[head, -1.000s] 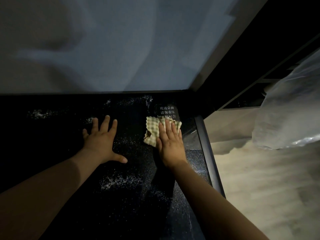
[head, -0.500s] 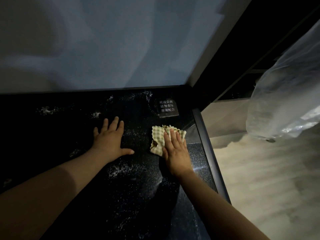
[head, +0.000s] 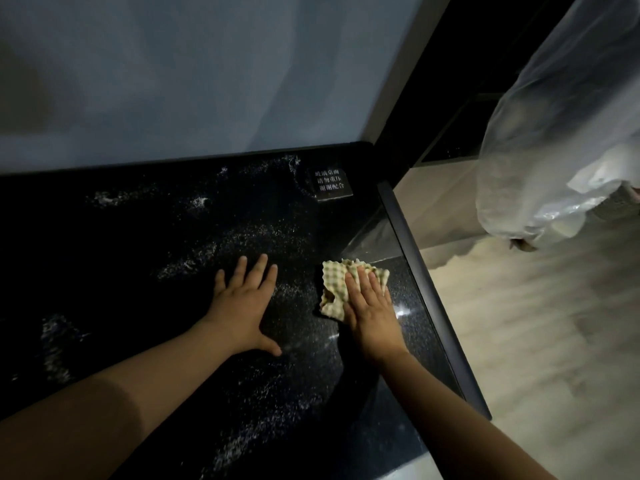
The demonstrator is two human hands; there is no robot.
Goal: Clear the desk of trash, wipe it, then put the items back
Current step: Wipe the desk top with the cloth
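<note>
A black glass desk (head: 145, 244) fills the lower left, smeared with whitish streaks and specks. My right hand (head: 372, 310) lies flat on a crumpled green-and-cream checked cloth (head: 334, 285), pressing it onto the desk near the right edge. My left hand (head: 242, 303) rests flat on the glass to the left of the cloth, fingers spread, holding nothing.
A small dark sign with white characters (head: 330, 184) sits at the desk's back right corner. A pale wall (head: 207, 71) rises behind the desk. A dark metal rim (head: 429, 292) bounds the right edge. A translucent plastic bag (head: 554, 133) hangs over the light floor (head: 536, 341) at right.
My right hand has dragged the cloth toward me, away from the sign. The left hand stays flat on the glass. The view has shifted so the sign sits farther off.
</note>
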